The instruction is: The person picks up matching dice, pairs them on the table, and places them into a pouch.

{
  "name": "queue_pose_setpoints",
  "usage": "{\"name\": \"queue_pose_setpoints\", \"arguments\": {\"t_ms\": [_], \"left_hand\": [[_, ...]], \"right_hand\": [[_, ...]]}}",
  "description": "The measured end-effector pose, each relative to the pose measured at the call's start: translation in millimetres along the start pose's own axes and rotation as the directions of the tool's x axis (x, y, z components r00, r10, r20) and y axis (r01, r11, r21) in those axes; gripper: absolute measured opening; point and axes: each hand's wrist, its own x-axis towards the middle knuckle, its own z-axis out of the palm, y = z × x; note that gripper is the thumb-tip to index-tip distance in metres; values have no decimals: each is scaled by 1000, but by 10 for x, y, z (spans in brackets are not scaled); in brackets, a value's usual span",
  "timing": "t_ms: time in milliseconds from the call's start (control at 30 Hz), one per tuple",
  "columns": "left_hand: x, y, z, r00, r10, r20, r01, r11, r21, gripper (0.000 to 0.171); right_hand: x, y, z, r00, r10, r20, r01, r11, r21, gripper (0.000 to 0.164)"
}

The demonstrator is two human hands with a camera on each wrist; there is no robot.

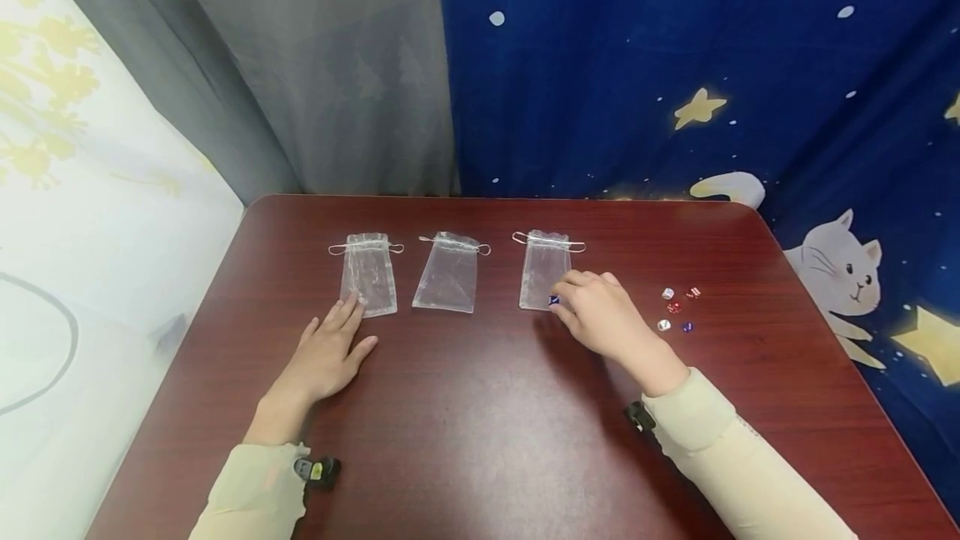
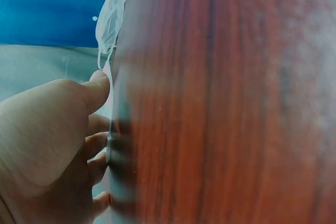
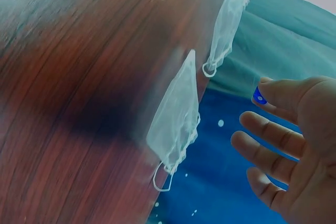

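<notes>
Between thumb and index finger, my right hand point(image 1: 600, 312) pinches a blue die point(image 1: 554, 300) above the lower edge of the right organza bag point(image 1: 542, 273). The right wrist view shows the same blue die point(image 3: 259, 96) at the fingertips, the other fingers spread apart. My left hand point(image 1: 324, 354) rests flat on the table, its fingertips touching the lower corner of the left organza bag point(image 1: 371, 277). A middle organza bag point(image 1: 447, 277) lies between the two. All three are sheer white drawstring bags lying flat, cord loops out at their tops.
To the right of my right hand lie several loose dice: white dice point(image 1: 663, 325), red dice point(image 1: 674, 307) and a blue die point(image 1: 687, 327). The dark red wooden table point(image 1: 465, 423) ends at the back against a grey curtain point(image 1: 337, 65) and a blue curtain point(image 1: 585, 90).
</notes>
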Motion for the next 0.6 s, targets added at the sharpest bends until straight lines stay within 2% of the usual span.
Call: {"name": "queue_pose_setpoints", "arguments": {"t_ms": [600], "left_hand": [[-8,2,-9,1000,-2,-1,2,1000,-11,65]], "right_hand": [[156,-395,129,998,-54,27,53,998,33,18]]}}
